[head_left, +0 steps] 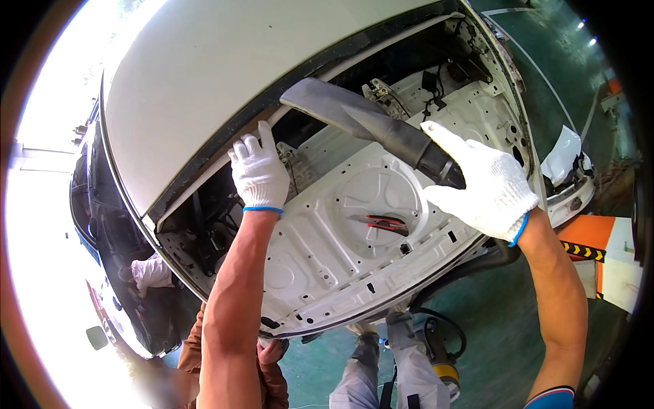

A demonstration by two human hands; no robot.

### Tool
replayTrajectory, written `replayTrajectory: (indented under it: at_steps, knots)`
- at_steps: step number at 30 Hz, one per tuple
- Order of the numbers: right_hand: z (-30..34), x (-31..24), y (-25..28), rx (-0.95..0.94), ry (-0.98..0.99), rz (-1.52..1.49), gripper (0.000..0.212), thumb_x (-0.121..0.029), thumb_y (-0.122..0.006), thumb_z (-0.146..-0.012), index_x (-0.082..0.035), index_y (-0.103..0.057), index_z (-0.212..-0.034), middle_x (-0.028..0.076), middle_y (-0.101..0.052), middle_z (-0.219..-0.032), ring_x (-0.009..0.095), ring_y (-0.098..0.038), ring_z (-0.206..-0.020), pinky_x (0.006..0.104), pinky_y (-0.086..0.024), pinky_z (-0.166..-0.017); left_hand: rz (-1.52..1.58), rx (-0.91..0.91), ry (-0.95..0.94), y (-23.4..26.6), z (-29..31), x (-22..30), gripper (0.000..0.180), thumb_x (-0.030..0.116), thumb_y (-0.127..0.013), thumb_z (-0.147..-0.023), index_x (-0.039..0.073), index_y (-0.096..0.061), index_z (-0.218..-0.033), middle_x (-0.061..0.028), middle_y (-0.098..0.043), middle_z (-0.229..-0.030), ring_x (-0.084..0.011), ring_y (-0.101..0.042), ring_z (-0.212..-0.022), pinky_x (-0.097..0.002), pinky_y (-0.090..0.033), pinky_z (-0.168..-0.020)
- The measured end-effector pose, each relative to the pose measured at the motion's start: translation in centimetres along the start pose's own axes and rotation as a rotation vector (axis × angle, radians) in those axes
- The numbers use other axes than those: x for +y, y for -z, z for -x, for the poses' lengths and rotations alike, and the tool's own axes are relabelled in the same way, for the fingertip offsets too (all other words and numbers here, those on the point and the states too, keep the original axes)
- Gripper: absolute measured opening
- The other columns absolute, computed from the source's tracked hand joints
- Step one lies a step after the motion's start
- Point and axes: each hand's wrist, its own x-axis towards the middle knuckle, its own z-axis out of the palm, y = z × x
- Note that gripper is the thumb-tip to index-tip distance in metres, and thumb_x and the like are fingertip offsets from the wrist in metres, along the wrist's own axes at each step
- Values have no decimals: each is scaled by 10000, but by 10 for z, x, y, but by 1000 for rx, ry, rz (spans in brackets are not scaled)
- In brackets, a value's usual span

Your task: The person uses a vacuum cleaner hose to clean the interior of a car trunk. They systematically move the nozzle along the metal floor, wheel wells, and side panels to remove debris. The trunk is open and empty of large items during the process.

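Right hand on the vacuum nozzle, left hand up at the edge of the car's opening!

And here's the right hand (pixel 487 187), white-gloved, grasping the dark end of the grey nozzle (pixel 371 129), whose flat tip slants up and away leftward, just right of the left hand's fingertips. Over to the left hand (pixel 260 174): fingers bent at the lip of the car body (pixel 204 75), and whether it's gripping or merely leaning there, I can't tell. Between the hands, lower down, a red-and-black knife (pixel 385 223) lies in the round hollow of the trunk floor (pixel 306 252). Below the right wrist runs a black hose (pixel 466 271); well below that hand, a vacuum cleaner (pixel 443 371) stands on the green floor (pixel 306 365).
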Motion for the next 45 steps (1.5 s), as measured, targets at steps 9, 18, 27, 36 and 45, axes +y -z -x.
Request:
replayTrajectory:
  at_steps: [9,18,27,36,45]
  knots:
    - [-11,-8,-21,-5,-39,20,852,-501,-767,-895,-210,-483,-1643,225,-732,-1037,442,-744,-925,536,-601,-815,-11,34,-17,-4,0,0,750,237,-806,-908,38,-519,-1572,-246,-632,-1290,-427,-611,-1209,-542,-531,-1041]
    - [-9,-14,-25,3,-9,4,890,-432,-828,-867,-200,-479,-1652,212,-731,-1043,426,-734,-903,512,-593,-803,23,30,-15,-3,1,-3,735,189,-793,-894,28,-527,-1561,-243,-627,-1258,-428,-611,-1181,-547,-531,-1030]
    - [-16,-20,-37,66,10,8,872,-440,-820,-880,-224,-478,-1653,212,-729,-1028,439,-737,-887,528,-601,-799,38,36,-25,-3,1,-2,722,176,-778,-898,19,-528,-1556,-245,-624,-1256,-428,-612,-1188,-549,-528,-1046]
    - [-12,-59,-13,-49,-82,-116,856,-463,-803,-877,-98,-531,-1601,256,-751,-1012,418,-759,-865,519,-605,-788,15,3,-19,-3,2,-3,741,203,-787,-904,29,-514,-1571,-245,-621,-1290,-428,-606,-1207,-540,-526,-1050]
    - [-7,-36,-6,-110,-27,-69,802,-492,-720,-909,-88,-524,-1573,270,-764,-957,466,-758,-929,543,-606,-847,19,14,-9,-1,1,-1,758,218,-797,-904,35,-506,-1580,-250,-620,-1294,-425,-599,-1217,-546,-521,-1066]
